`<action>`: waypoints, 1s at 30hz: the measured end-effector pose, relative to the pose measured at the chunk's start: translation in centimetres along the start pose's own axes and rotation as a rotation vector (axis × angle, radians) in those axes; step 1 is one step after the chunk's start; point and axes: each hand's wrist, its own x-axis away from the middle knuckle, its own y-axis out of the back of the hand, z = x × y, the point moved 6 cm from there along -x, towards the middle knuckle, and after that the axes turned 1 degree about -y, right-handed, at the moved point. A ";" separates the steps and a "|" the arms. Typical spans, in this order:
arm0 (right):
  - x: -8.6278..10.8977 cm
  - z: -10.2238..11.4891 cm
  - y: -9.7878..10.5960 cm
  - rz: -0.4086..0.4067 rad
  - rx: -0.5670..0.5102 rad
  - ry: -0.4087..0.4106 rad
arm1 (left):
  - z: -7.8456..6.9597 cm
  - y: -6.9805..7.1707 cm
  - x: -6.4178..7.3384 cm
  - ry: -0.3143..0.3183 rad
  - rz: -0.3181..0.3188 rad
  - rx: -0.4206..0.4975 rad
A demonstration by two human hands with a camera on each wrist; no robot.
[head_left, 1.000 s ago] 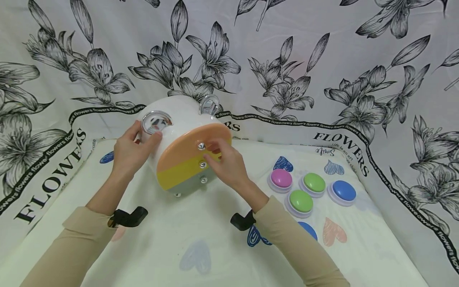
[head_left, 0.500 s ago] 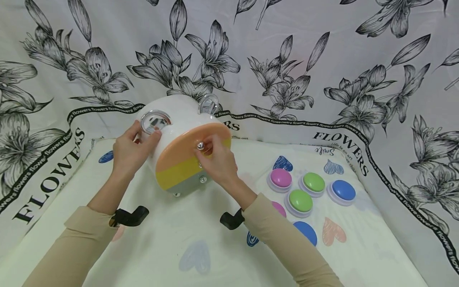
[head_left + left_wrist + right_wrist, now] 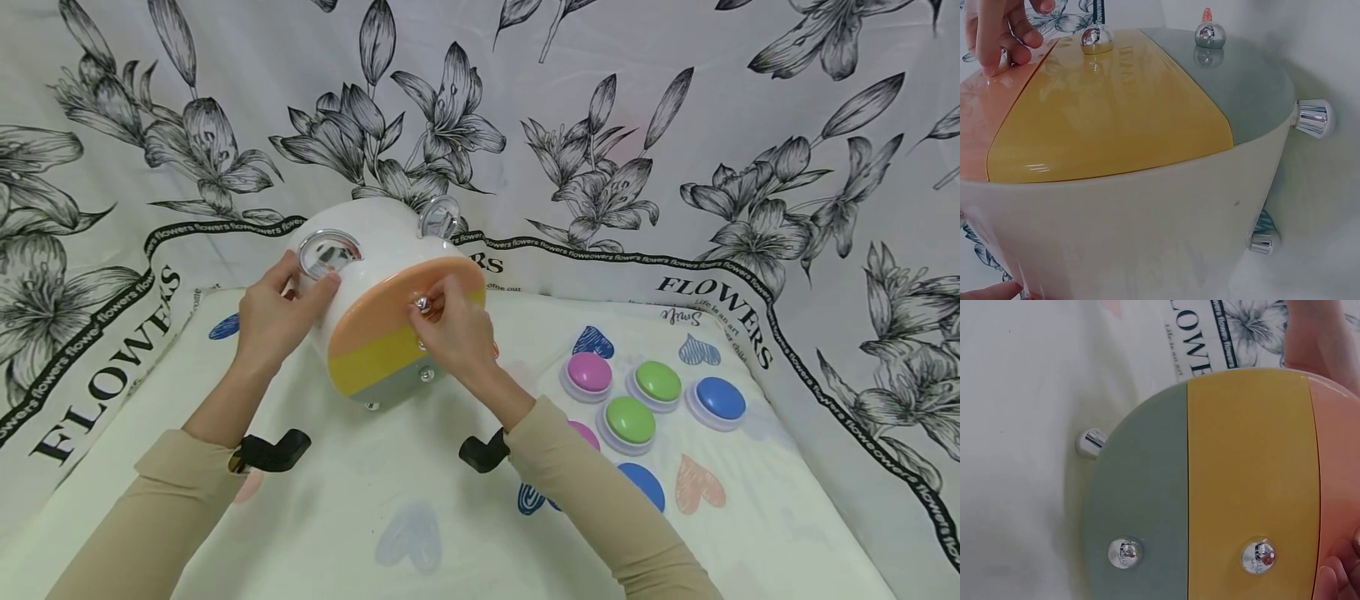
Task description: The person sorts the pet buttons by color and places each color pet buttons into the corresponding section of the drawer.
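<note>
Head view, white case: the drum-shaped white case [image 3: 375, 223] is sitting on the cloth [image 3: 337, 525], left of centre, its striped front facing the person.
Front stripes: an orange panel [image 3: 382, 312] is lying uppermost, a yellow panel [image 3: 375, 358] is running across the middle, and a grey-green panel [image 3: 392, 386] is filling the part nearest the cloth.
Right hand: the right hand [image 3: 457, 333] is pinching the orange panel's chrome knob [image 3: 422, 305] between thumb and fingertips.
Other knobs: the yellow panel's knob [image 3: 1097, 39] is standing just beside that hand, and the grey-green panel's knob [image 3: 427, 374] is showing below it.
Left hand: the left hand [image 3: 279, 312] is holding the case's side, thumb and fingers bent and set apart around the left chrome ring [image 3: 330, 252].
Second ring: the right chrome ring [image 3: 439, 218] is projecting from the case's top, well apart from both hands.
Feet: two chrome feet, a larger-looking one [image 3: 1315, 119] and another [image 3: 1264, 242], are jutting out beyond the grey-green side in the left wrist view.
Push buttons: right of the case, a pink button [image 3: 588, 372], two green buttons [image 3: 630, 420] and a blue button [image 3: 721, 398] are resting on the cloth; another pink one and another blue one are partly hiding behind the right sleeve [image 3: 607, 517].
Backdrop: a white curtain [image 3: 525, 50] with black flower prints is hanging behind everything.
</note>
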 end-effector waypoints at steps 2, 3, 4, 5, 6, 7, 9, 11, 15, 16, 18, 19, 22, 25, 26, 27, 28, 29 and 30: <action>0.0 -0.1 0.0 0.002 0.000 -0.010 | 0.0 0.0 0.0 -0.008 0.002 -0.001; 0.0 -0.1 0.0 0.003 -0.006 -0.015 | 0.0 -0.1 -0.1 -0.010 0.004 -0.003; 0.0 -0.2 0.1 0.003 -0.010 -0.021 | 0.0 -0.1 -0.1 -0.010 0.006 -0.004; 0.0 -0.2 0.1 0.002 -0.013 -0.025 | 0.0 -0.2 -0.1 -0.009 0.009 -0.004; 0.0 -0.3 0.1 -0.001 -0.015 -0.029 | 0.0 -0.2 -0.1 -0.008 0.014 -0.003; 0.1 -0.3 0.2 -0.005 -0.018 -0.030 | 0.0 -0.3 -0.1 -0.008 0.017 -0.002; 0.2 -0.4 0.4 -0.015 -0.024 -0.032 | 0.1 -0.3 -0.1 -0.007 0.023 -0.002; 0.4 -0.5 0.6 -0.023 -0.030 -0.032 | 0.1 -0.4 0.0 -0.005 0.029 0.002; 0.8 -0.7 0.9 -0.018 -0.047 -0.049 | 0.0 -0.3 0.1 -0.007 0.029 0.007; 0.9 -0.7 0.9 -0.014 -0.052 -0.056 | 0.0 -0.3 0.1 -0.009 0.028 0.008; 1.2 -0.8 1.0 -0.003 -0.060 -0.073 | 0.0 -0.2 0.2 -0.011 0.028 0.013; 1.3 -0.9 1.0 0.002 -0.064 -0.081 | 0.0 -0.2 0.2 -0.010 0.028 0.015; 1.7 -1.0 1.3 0.002 -0.074 -0.095 | 0.1 -0.2 0.2 -0.004 0.028 0.019; 2.1 -1.0 1.7 -0.013 -0.089 -0.086 | 0.1 -0.2 0.2 -0.004 0.026 0.022; 2.3 -1.1 1.8 -0.021 -0.095 -0.083 | 0.1 -0.2 0.2 -0.006 0.025 0.022; 2.4 -1.1 2.0 -0.028 -0.101 -0.079 | 0.1 -0.2 0.2 -0.009 0.023 0.022; 2.6 -1.1 2.2 -0.035 -0.106 -0.074 | 0.0 -0.1 0.3 -0.013 0.022 0.022; 2.7 -1.1 2.3 -0.041 -0.111 -0.071 | 0.0 -0.1 0.3 -0.017 0.020 0.022; 2.9 -1.1 2.5 -0.048 -0.113 -0.069 | 0.0 -0.1 0.3 -0.021 0.020 0.022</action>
